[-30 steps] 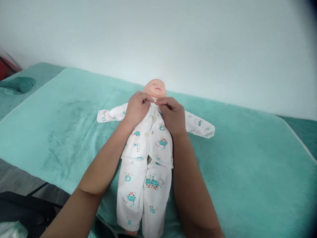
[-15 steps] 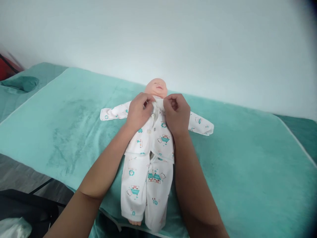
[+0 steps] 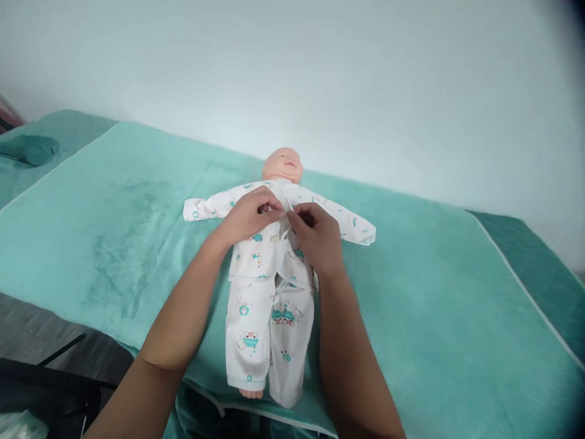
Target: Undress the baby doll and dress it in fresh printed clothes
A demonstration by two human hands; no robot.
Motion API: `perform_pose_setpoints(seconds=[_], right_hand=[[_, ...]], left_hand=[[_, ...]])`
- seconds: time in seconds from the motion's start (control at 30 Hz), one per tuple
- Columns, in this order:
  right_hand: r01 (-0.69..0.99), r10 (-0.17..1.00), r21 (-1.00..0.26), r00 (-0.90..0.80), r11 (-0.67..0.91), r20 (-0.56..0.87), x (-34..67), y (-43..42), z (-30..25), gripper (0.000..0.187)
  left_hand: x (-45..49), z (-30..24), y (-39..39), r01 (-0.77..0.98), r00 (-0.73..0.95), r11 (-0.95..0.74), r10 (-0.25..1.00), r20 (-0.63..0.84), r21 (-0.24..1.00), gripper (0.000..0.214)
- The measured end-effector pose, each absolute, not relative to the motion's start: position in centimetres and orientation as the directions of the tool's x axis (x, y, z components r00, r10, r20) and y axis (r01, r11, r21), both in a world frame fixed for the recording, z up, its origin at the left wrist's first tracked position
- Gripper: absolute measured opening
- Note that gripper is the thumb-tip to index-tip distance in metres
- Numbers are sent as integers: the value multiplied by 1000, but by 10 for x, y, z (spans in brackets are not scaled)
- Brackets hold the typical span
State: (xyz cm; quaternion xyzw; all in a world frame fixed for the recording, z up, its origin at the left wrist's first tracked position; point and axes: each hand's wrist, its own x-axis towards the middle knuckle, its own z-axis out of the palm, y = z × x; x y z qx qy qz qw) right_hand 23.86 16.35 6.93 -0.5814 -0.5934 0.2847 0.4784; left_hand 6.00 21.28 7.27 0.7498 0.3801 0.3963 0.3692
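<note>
The left hand has thumb and index finger nearly together, pinching the front edge of the white printed shirt at chest height. The right hand is closed in a pinch on the opposite front edge; the 2 hands almost touch. 1 pale button shows just below them. The doll lies face up, sleeves spread wide, in matching trousers, toes showing at 1 cuff. It rests mid-bed on a green sheet, head toward a pale wall. Grey floor shows at lower left.
</note>
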Motion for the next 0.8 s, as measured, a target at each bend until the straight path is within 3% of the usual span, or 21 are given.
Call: perform_pose_setpoints(seconds=[0.1, 0.37, 0.57, 0.8], right_hand=[[251, 976, -959, 134, 135, 172, 244, 169, 65, 20], [33, 990, -992, 65, 124, 126, 251, 176, 58, 23], [6, 993, -994, 36, 112, 112, 252, 177, 56, 25], [44, 988, -987, 20, 152, 153, 252, 177, 59, 26]], left_hand=[[56, 74, 213, 257, 445, -437, 845, 295, 862, 10], [69, 79, 202, 93, 303, -252, 929, 213, 963, 17], [69, 79, 202, 81, 323, -219, 929, 183, 972, 16], [73, 73, 205, 69, 287, -285, 923, 255, 956, 13]])
